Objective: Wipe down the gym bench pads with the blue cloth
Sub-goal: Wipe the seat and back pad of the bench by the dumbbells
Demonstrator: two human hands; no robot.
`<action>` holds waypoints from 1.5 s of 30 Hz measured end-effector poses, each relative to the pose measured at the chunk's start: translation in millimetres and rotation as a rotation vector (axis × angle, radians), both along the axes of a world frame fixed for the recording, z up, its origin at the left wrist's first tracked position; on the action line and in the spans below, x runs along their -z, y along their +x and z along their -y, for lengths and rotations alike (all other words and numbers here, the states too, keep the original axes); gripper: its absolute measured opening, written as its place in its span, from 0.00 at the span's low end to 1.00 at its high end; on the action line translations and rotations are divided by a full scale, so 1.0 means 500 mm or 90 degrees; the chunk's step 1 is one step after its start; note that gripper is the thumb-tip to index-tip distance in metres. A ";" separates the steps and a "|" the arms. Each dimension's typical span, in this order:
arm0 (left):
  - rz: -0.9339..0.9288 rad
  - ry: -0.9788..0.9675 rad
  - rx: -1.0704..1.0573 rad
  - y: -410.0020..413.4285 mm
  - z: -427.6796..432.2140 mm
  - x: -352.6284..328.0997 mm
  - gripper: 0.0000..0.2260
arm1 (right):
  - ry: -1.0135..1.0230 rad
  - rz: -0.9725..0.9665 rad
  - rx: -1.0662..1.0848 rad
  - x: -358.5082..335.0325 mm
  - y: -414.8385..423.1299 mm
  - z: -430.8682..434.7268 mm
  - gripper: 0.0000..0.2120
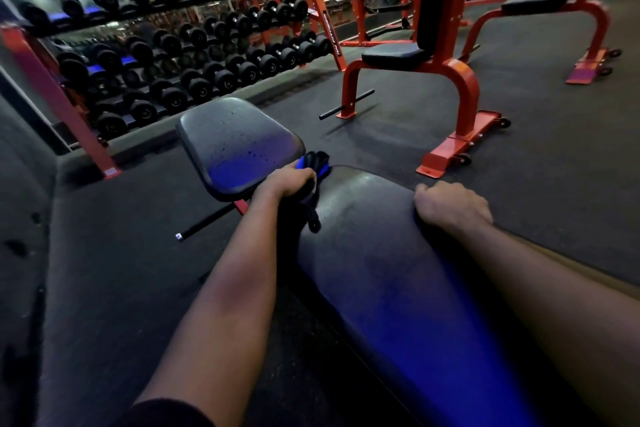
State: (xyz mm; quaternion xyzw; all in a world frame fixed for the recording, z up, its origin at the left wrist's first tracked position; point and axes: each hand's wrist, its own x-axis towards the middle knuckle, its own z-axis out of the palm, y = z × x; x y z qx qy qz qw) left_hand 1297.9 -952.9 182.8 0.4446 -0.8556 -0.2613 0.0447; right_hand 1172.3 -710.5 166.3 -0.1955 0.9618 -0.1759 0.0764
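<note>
Head view only. A long black vinyl back pad (381,253) is seen running from bottom right toward the centre; its near end is cut off by the frame edge. A short black vinyl seat pad (235,146) is set just beyond it, speckled with droplets.

A bunched blue cloth (317,163) is held at the gap between the two pads. It is gripped by the left hand (287,180), fingers curled round it; most of the cloth is hidden by the hand. A dark strip (311,215) is seen hanging under that hand; whether it is cloth or a bench part cannot be told.

The right hand (453,204) is clamped on the right edge of the back pad, fingers curled over it, fingertips hidden behind the edge.

A thin black bar (204,224) is seen under the seat pad, its mount hidden. On the black rubber floor (554,156) a red steel upright bench (460,80) is parked well apart. A red dumbbell rack (173,55) is lined along the left wall, blurred and dim, labels unreadable.
</note>
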 end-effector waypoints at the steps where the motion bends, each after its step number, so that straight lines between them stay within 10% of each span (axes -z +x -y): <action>1: 0.005 -0.001 -0.016 0.015 -0.002 -0.003 0.14 | -0.001 0.002 -0.001 -0.002 0.001 -0.002 0.27; 13: 0.000 -0.171 0.007 0.089 -0.193 -0.032 0.23 | -0.140 0.001 -0.006 -0.026 0.043 -0.034 0.21; 23: -0.428 -0.034 -0.085 0.192 -0.185 -0.050 0.09 | -0.285 -0.219 -0.129 -0.098 0.182 0.043 0.11; 29: -0.331 -0.067 -0.207 0.221 -0.129 0.016 0.12 | 0.027 -0.092 -0.288 -0.037 0.275 0.175 0.43; 45: -0.206 -0.126 -0.323 0.120 -0.090 0.095 0.19 | 0.060 0.130 -0.405 -0.040 -0.053 0.393 0.25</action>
